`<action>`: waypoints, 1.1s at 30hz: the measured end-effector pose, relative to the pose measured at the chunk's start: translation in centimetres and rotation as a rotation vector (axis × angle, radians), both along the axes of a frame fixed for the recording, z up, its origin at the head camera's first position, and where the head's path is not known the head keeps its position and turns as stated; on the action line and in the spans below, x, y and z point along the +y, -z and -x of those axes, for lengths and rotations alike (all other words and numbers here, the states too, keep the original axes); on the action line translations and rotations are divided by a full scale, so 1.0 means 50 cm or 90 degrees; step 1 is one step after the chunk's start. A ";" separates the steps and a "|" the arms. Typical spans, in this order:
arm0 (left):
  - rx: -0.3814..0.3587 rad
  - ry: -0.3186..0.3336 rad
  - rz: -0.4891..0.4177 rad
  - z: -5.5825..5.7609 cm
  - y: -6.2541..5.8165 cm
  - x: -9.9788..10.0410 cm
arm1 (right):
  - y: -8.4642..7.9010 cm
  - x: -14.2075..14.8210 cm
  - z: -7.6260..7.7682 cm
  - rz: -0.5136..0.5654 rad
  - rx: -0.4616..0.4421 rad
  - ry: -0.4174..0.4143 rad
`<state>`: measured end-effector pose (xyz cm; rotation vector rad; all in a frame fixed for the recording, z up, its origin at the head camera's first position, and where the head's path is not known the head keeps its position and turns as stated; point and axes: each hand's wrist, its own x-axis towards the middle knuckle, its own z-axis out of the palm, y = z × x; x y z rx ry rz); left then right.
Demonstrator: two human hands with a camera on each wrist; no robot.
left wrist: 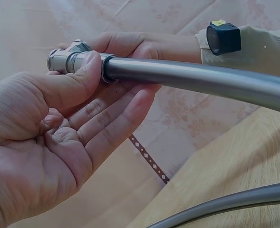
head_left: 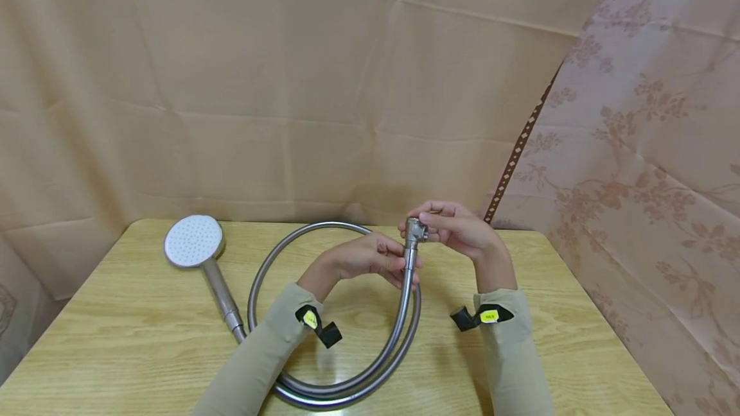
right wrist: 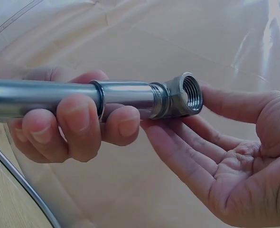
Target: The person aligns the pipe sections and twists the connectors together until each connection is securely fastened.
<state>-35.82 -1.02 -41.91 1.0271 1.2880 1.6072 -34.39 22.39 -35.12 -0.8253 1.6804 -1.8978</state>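
A metal shower hose [head_left: 405,294] rises from the table to its end collar [right wrist: 128,94], which my left hand [head_left: 367,259] holds between thumb and fingers. Onto this end sits a small chrome elbow fitting [head_left: 414,231], pinched by my right hand [head_left: 462,231] with thumb and fingertips. In the right wrist view the fitting's open side mouth shows an inner thread, and a short ridged band lies between fitting and collar. The left thumb [left wrist: 88,71] lies along the collar in the left wrist view.
A shower head [head_left: 193,241] with a white face lies at the table's left, its handle joined to the hose's other end. The hose lies in a large loop on the wooden table [head_left: 115,339]. Beige cloth [head_left: 260,82] hangs behind, flowered cloth [head_left: 653,146] at the right.
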 end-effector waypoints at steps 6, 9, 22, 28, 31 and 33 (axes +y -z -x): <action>-0.003 0.002 -0.001 0.001 0.002 0.000 | 0.003 0.006 0.002 -0.011 0.039 -0.026; -0.004 0.007 -0.003 0.001 0.002 0.001 | 0.003 0.007 0.003 -0.021 0.070 -0.043; 0.000 0.006 0.005 -0.001 -0.002 0.003 | 0.003 0.011 0.005 -0.005 0.073 -0.047; -0.001 0.000 0.009 -0.002 0.000 0.003 | 0.001 0.009 0.003 -0.011 0.058 -0.034; -0.006 0.004 0.006 -0.003 0.001 0.004 | 0.001 0.009 0.003 -0.002 0.057 -0.048; -0.008 0.006 0.004 -0.003 0.000 0.005 | 0.002 0.009 0.004 0.005 0.059 -0.061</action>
